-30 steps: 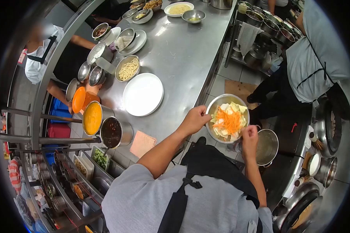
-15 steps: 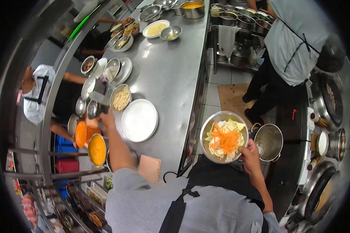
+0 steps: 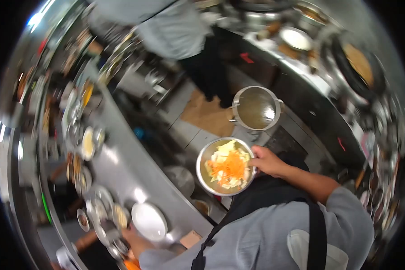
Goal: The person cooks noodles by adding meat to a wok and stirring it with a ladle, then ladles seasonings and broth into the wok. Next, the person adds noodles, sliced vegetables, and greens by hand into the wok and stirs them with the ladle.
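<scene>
My right hand [image 3: 266, 160] is closed on the rim of a metal bowl [image 3: 201, 177], held in front of my apron. Shredded carrot [image 3: 231, 167] lies in it over pale, chopped cabbage-like leaves [image 3: 226, 147]. To the left, my left hand [image 3: 129, 235] reaches over the steel table, close to a bowl of pale strips like noodles [image 3: 120, 216]. Its fingers are smeared by motion, so I cannot make out their grip. Beside that hand is a stack of white plates [image 3: 148, 221].
A large two-handled pot [image 3: 256, 108] holding liquid stands on the floor past my bowl. A co-worker [image 3: 173, 31] stands ahead near the stove line. Woks and a white bowl [image 3: 296, 38] line the right counter. The steel table [image 3: 121, 173] runs along my left.
My view has swung to the right, so the table now lies lower left and the pot shows more fully. The bowl stays in my right hand.
</scene>
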### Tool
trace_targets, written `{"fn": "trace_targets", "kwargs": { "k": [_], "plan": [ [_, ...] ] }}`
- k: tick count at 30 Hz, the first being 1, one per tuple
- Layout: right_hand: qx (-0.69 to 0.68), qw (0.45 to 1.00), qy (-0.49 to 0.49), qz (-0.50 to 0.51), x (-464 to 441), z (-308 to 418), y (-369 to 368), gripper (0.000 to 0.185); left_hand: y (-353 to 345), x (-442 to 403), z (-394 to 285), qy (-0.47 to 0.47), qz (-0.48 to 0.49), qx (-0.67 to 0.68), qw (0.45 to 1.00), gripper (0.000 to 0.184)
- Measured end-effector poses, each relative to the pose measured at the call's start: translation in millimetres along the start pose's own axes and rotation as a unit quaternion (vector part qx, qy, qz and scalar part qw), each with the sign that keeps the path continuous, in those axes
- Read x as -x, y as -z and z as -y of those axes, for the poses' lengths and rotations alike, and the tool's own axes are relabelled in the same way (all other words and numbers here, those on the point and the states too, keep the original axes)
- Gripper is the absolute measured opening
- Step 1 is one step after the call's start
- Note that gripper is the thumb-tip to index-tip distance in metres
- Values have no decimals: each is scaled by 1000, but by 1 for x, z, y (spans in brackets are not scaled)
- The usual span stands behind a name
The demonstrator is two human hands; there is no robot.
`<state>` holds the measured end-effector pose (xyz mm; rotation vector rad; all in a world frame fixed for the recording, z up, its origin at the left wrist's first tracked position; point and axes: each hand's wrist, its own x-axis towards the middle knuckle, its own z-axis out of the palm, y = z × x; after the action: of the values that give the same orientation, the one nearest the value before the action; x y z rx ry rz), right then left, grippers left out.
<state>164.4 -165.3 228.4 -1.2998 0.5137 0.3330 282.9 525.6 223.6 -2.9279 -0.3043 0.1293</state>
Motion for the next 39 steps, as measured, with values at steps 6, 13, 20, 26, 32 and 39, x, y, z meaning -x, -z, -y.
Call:
{"fn": "trace_targets", "kwargs": {
  "k": [6,13,20,26,32,39],
  "plan": [
    [-107,991,76,-37,49,-27,51,14,6,-10,-110,212,-115,482,843,50],
    [-148,963,184,-132,165,-23,212,12,46,66,-262,144,-180,604,763,48],
    [-177,901,239,-314,284,-31,337,9,90,159,-554,-3,27,809,588,31],
    [-220,819,270,-455,328,-60,377,10,229,257,-882,-394,52,630,668,17],
    [-294,712,282,-572,348,-61,354,17,322,326,-1180,-676,-125,502,525,20],
    [-328,574,293,-691,316,-29,331,34,344,417,-1298,-829,-281,304,375,18]
  ]
}}
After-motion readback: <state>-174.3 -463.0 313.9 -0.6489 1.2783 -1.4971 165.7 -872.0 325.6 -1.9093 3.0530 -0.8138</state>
